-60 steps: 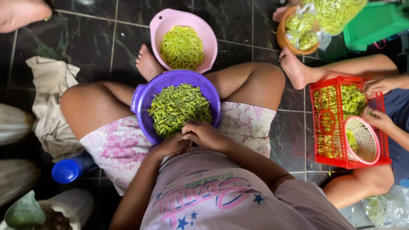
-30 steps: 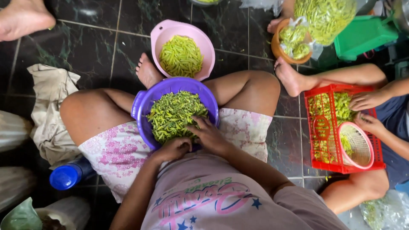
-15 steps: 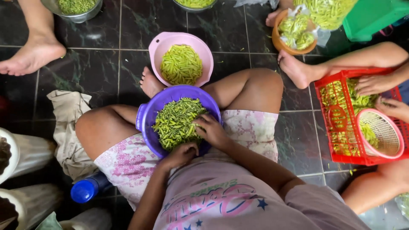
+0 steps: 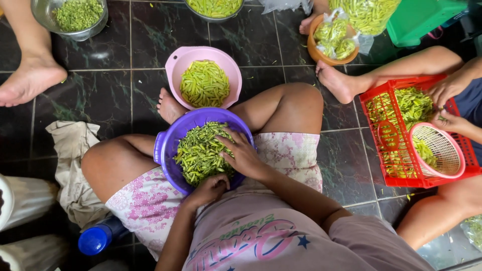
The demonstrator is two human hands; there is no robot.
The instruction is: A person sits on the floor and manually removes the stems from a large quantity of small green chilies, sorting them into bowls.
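Note:
A purple plastic bowl [image 4: 165, 150] rests in my lap between my crossed legs, heaped with cut green bean pieces [image 4: 198, 150]. My right hand [image 4: 242, 154] lies on the right side of the heap with its fingers spread over the beans. My left hand [image 4: 211, 188] sits at the bowl's near rim, fingers curled into the beans; whether it holds any is hidden. Just beyond my foot stands a pink bowl [image 4: 223, 60] of lighter green whole beans.
Another person sits at the right with both hands over a red crate [image 4: 386, 98] of beans and a pink sieve [image 4: 444, 150]. An orange bowl [image 4: 314, 50], two metal bowls [image 4: 75, 32], a green stool [image 4: 416, 20], a cloth [image 4: 70, 155] and a blue-capped bottle [image 4: 95, 240] lie around on the dark tiled floor.
My right hand has slid from the bowl's near rim up onto the bean heap. The view has tipped forward, bringing the metal bowls and a bare foot at the far left into sight.

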